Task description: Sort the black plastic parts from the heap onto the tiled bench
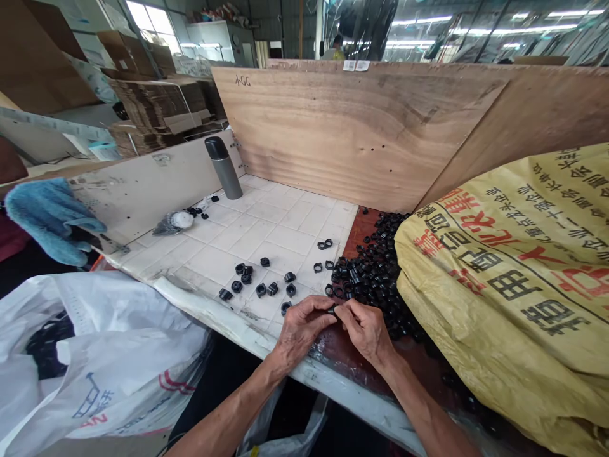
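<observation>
My left hand (302,330) and my right hand (364,330) meet over the front edge of a white tiled bench top (280,231). Between their fingertips they pinch a small black ring-shaped part (332,310), mostly hidden by my fingers. Just beyond my right hand lies a heap of similar black plastic rings (373,273) on a reddish-brown surface. Several separate black parts (261,290) stand in a loose group on the tiles, close to my left hand.
A plywood board (356,133) walls the bench's far side. A bulging yellow printed woven sack (499,285) presses in on the right. A white plastic bag (95,362) sits at the left front. A grey thermos flask (223,168), a small clear bag (174,223) and a blue cloth (50,219) lie further left.
</observation>
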A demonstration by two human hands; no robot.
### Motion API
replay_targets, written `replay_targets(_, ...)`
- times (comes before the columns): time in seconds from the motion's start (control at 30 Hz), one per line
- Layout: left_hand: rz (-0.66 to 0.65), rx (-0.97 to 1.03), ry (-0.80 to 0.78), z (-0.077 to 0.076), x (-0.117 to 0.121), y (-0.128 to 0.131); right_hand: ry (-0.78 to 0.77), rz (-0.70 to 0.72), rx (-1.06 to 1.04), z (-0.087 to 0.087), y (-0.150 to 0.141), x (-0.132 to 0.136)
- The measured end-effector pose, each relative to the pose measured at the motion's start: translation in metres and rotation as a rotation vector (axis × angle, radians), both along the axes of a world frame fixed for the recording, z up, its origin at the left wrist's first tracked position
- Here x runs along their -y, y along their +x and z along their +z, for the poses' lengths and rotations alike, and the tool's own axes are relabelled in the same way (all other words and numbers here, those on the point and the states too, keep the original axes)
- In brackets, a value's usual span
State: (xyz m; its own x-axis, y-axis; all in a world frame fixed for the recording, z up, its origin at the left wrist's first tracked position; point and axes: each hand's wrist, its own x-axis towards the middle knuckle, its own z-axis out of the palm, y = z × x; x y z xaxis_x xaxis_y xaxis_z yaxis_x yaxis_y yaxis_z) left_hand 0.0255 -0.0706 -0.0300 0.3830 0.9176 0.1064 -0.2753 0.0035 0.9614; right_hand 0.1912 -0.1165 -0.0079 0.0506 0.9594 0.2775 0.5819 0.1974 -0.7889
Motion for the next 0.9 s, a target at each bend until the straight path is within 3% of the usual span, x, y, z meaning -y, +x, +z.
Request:
replay_targets(0.27, 0.088, -0.039, 0.149, -0.003, -0.004, -0.002, -0.013, 0.020, -0.026, 0.006, -0.002, 0.004)
replay_targets(0.63, 0.093, -0.104, 0.164, 0.010, -0.004, -0.005, 0.026, 0.035, -0.069, 0.010, -0.001, 0.004)
replay_targets(0.9, 0.068, -0.137, 0.178, 0.009, -0.005, -0.005, 0.018, -0.004, -0.070, 0.006, -0.002, 0.002)
